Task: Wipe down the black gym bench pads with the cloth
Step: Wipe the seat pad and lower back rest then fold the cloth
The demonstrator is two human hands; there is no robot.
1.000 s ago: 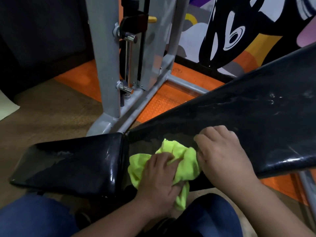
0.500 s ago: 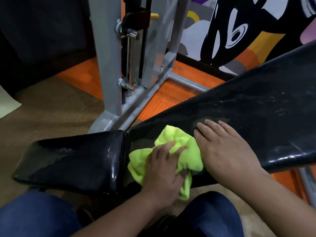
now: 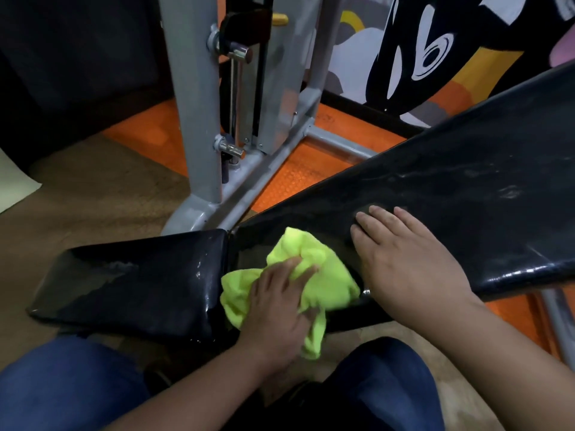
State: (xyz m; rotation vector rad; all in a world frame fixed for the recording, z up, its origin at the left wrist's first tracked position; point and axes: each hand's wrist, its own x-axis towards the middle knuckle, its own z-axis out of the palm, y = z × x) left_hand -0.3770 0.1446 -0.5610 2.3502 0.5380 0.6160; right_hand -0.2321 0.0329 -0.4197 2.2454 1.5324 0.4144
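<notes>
Orange flooring underlies back pad (image 3: 451, 194), long axis rising rightward.

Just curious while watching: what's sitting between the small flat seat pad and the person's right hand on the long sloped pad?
In the head view, the bunched yellow-green cloth lies there, pressed by the left hand at the joint between seat pad and right hand.

Your left hand (image 3: 277, 309) and right hand (image 3: 407, 265) were bare, with no rings, watch or gloves showing, and your forearms (image 3: 497, 346) were uncovered to the frame's edge, no sleeve in sight. You wore dark blue jeans (image 3: 68, 387), plain cloth over both knees.
</notes>
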